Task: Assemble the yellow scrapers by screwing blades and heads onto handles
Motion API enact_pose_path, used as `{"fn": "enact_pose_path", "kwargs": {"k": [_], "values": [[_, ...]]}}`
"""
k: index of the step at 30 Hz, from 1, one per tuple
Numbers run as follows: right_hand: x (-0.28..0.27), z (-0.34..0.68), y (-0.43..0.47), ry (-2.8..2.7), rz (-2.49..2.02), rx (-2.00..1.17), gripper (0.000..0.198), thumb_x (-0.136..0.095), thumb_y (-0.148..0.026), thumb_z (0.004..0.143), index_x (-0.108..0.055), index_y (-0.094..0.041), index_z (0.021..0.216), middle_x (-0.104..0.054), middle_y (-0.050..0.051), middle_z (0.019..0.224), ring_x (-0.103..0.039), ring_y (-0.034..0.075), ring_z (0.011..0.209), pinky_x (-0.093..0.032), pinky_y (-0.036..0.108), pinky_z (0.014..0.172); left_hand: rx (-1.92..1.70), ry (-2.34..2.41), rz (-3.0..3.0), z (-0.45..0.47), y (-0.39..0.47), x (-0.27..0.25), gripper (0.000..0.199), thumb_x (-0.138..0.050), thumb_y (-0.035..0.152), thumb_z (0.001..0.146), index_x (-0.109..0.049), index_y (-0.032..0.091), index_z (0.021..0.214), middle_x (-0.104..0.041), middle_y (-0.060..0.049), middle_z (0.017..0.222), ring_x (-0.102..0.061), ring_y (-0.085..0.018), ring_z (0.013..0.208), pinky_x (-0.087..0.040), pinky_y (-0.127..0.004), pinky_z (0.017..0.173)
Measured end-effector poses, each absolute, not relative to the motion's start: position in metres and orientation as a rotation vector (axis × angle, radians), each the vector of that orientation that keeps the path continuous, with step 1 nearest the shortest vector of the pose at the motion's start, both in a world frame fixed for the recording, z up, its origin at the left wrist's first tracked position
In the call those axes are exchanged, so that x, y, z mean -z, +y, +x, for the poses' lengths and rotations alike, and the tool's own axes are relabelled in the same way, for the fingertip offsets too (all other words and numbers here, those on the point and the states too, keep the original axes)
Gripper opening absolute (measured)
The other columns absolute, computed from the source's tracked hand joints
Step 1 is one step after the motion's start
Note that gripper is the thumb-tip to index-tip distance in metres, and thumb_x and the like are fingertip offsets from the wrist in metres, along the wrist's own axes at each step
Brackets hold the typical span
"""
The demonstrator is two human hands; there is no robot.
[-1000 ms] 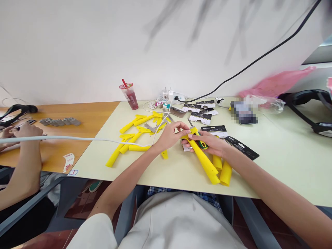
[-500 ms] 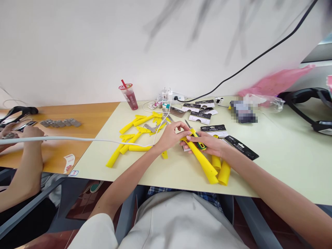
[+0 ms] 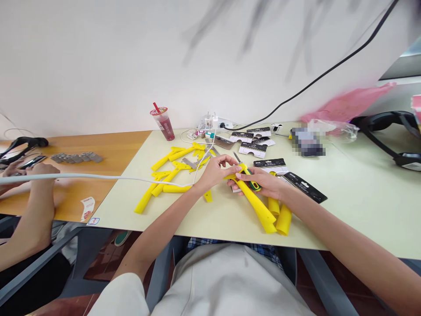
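Observation:
A yellow plastic scraper handle (image 3: 255, 202) slants between my hands, its wide hollow end pointing toward me near the table's front edge. My left hand (image 3: 217, 172) is closed on its head, thumb and fingers pinched there. Wrapped round the same head from the right is my right hand (image 3: 268, 182), which also keeps a green-and-yellow screwdriver (image 3: 254, 186) in its grip, the metal shaft pointing up and away. What the left fingertips pinch is partly hidden. Just right of the held handle, more yellow handles (image 3: 284, 220) lie on the table.
Several yellow scrapers and handles (image 3: 169, 179) lie left under a white cable (image 3: 118, 177). Black-and-white cards (image 3: 252, 149) lie behind my hands, and black packaging (image 3: 305, 187) is to the right. A drink cup (image 3: 163, 125) stands at the back. A co-worker's hand (image 3: 41, 171) is far left.
The view has shifted very slightly. Both hands stay on the scraper handle with the screwdriver still in the right hand; its hold looks nearly the same.

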State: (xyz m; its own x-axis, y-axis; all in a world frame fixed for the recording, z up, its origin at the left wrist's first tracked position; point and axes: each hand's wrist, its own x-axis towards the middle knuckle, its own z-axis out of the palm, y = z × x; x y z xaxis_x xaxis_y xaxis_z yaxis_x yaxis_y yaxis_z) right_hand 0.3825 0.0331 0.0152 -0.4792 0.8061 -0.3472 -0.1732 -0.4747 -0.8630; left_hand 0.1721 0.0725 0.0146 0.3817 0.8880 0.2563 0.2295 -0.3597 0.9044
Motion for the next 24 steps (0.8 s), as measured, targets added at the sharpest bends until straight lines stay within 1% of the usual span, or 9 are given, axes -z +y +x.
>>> {"fn": "enact_pose_path", "kwargs": {"k": [5,10,14,17,24], "values": [[-0.0125,0.3836,0.034,-1.063,-1.024,-2.012,0.028,-0.096,-0.024,0.086,-0.076,-0.017,0.103,-0.087,0.019,0.112,-0.087,0.031,0.096,-0.075,0.042,0.083,-1.038,0.993,1.748,0.1727,0.0721,-0.0137,0.051,-0.092,0.066,0.079,-0.079,0.022,0.1,-0.075,-0.004,0.097,-0.059,-0.017,0.085,-0.044,-0.033,0.077],[-0.0122,0.3841,0.0339,-1.07,-1.01,-2.009,0.032,-0.098,-0.028,0.085,-0.075,-0.016,0.104,-0.087,0.021,0.112,-0.086,0.031,0.097,-0.075,0.041,0.081,-1.042,0.957,1.649,0.1751,0.0702,-0.011,0.051,-0.094,0.067,0.076,-0.079,0.021,0.094,-0.074,-0.003,0.092,-0.054,-0.014,0.078,-0.042,-0.032,0.074],[-0.0135,0.383,0.0336,-1.058,-1.016,-1.994,0.034,-0.099,-0.029,0.083,-0.074,-0.017,0.103,-0.087,0.02,0.11,-0.086,0.031,0.096,-0.075,0.04,0.081,-1.069,0.941,1.616,0.1772,0.0686,-0.0089,0.048,-0.09,0.066,0.081,-0.08,0.021,0.096,-0.076,-0.004,0.094,-0.055,-0.015,0.079,-0.043,-0.032,0.075],[-0.0142,0.3822,0.0336,-1.053,-1.031,-1.99,0.032,-0.098,-0.03,0.085,-0.074,-0.017,0.103,-0.087,0.02,0.109,-0.086,0.031,0.096,-0.075,0.04,0.081,-1.072,0.942,1.653,0.1772,0.068,-0.0084,0.043,-0.086,0.062,0.087,-0.081,0.021,0.099,-0.077,-0.005,0.097,-0.058,-0.015,0.081,-0.042,-0.032,0.075],[-0.0147,0.3823,0.0344,-1.038,-1.043,-1.992,0.025,-0.093,-0.028,0.09,-0.074,-0.016,0.101,-0.086,0.021,0.109,-0.086,0.03,0.094,-0.075,0.04,0.081,-1.084,0.963,1.738,0.1769,0.0681,-0.0075,0.036,-0.084,0.055,0.092,-0.08,0.021,0.101,-0.078,-0.005,0.1,-0.059,-0.016,0.082,-0.045,-0.032,0.074]]}}
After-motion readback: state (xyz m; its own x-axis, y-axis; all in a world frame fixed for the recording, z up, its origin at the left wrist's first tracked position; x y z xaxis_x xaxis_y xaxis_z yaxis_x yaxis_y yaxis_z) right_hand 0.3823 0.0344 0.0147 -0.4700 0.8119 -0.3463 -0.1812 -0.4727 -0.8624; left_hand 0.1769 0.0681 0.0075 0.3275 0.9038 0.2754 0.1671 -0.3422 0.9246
